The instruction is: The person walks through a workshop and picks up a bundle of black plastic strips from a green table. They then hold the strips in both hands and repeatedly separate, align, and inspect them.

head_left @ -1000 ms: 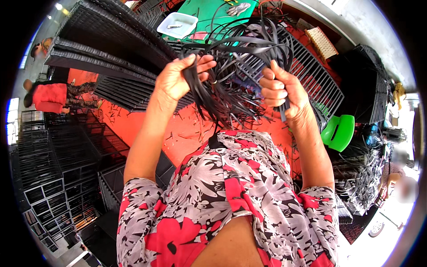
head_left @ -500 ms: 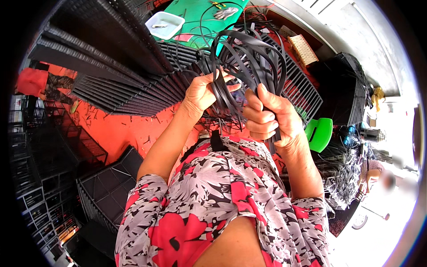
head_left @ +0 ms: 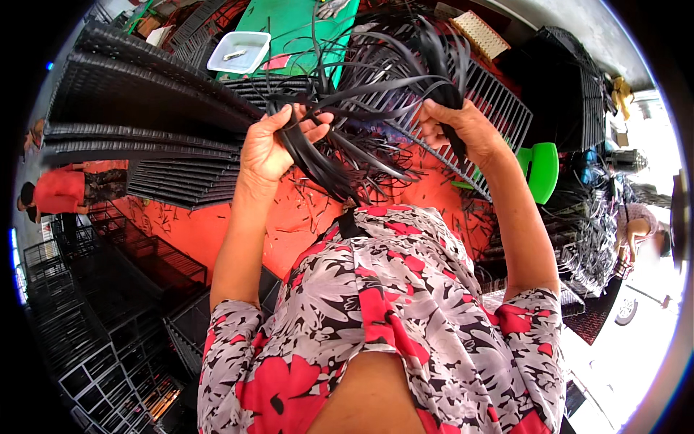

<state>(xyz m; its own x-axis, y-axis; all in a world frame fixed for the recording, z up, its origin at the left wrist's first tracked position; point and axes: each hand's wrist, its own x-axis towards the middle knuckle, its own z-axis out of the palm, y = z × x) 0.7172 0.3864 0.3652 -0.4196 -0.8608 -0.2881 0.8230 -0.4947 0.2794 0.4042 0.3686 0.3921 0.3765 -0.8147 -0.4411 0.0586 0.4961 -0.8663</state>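
My left hand (head_left: 266, 148) holds a looped coil of flat black plastic strips (head_left: 309, 155) between thumb and fingers, and its ends hang toward my waist. Off to the right, my right hand (head_left: 468, 130) is closed around a second bundle of the same strips (head_left: 438, 61), which fans out above the fist and droops below it. A few strips (head_left: 376, 88) stretch across the gap from one hand to the other. Part of the left fingers is hidden behind the coil.
Black woven panels (head_left: 159, 101) are stacked at left. Beyond my hands are a green table (head_left: 296, 25) with a white plastic tub (head_left: 239, 52) and a slatted black frame (head_left: 499, 94). A green chair (head_left: 542, 172) stands right. Scraps litter the red floor (head_left: 253, 235). Other people are at both sides.
My hands have moved apart, left hand to the left and right hand slightly right and up. The strips between them are now drawn out into two separate bunches.
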